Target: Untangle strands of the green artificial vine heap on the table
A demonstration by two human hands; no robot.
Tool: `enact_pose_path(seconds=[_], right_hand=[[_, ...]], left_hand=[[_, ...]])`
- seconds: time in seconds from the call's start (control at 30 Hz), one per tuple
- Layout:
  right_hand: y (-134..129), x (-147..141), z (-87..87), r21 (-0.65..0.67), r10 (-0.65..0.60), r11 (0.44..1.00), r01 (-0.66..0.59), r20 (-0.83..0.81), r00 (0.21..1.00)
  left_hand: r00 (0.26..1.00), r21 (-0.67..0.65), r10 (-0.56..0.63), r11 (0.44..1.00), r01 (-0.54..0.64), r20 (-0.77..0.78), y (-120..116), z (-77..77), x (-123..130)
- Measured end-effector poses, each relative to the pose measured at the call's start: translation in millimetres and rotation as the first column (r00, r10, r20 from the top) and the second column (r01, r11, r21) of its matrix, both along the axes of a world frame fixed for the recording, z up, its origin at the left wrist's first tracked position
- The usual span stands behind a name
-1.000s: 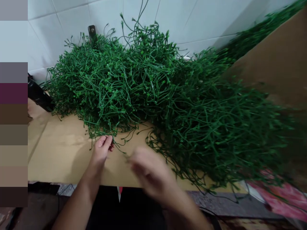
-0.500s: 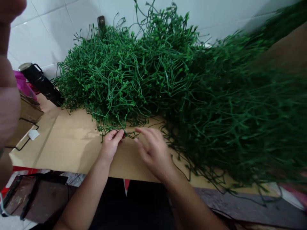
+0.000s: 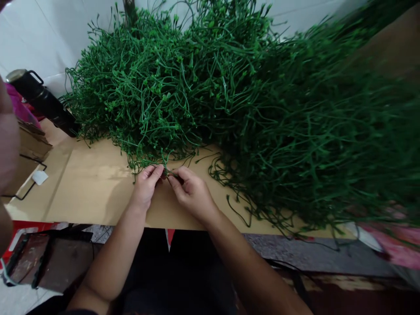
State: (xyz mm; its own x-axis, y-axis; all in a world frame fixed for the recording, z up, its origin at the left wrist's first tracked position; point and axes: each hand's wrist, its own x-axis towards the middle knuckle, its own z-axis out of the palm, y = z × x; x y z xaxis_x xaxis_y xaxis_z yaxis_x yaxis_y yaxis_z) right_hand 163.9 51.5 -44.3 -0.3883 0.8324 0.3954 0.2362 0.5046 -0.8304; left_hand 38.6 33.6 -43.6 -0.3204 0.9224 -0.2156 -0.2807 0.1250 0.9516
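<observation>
1 green sprig [image 3: 168, 173], pinched betw. thumb & fingers of L hand [image 3: 146, 186] and R hand [image 3: 193, 190]: both grips closed on it. Loc.: betw. fingertips, over surface [image 3: 88, 188], front of heap [image 3: 154, 87]. Axis approx. crosswise, partly hidden; neither hand clearly nearer.

Bare tabletop at left and front; green stems block the back and right.
The cardboard sheet [image 3: 88, 179] gives a flat, open path left of the left hand [image 3: 148, 180], and a smaller one just in front of both hands. A thin stem [image 3: 166, 172] pinched by the left and right hand [image 3: 193, 190] bridges the narrow gap between them. Behind, a tangled heap of stems [image 3: 154, 83] rises against the wall [image 3: 36, 39], and at right it spills over the front edge. A leaning black bottle [image 3: 42, 103] and a box [image 3: 28, 144] obstruct the far left.
</observation>
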Motion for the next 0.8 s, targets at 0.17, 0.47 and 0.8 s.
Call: enact_pose_path(seconds=[0.17, 0.47, 0.8], right_hand=[[-1.9, 2.1, 5.7, 0.064, 0.139, 0.987, -0.148, 0.135, 0.981], [-1.5, -0.5, 8.3, 0.041, 0.212, 0.975, -0.218, 0.108, 0.971], [-64.9, -6.9, 37.4, 0.234, 0.767, 0.580, -0.780, 0.164, 0.620]], left_hand=[[0.997, 0.040, -0.038, 0.999, 0.036, 0.070, -0.8, -3.3, -4.2], [0.996, 0.046, -0.021, 0.999, 0.017, 0.082, -1.8, -2.2, -5.9], [0.964, -0.039, 0.222, 0.975, -0.218, 0.145, 13.3, 10.2, -9.3]])
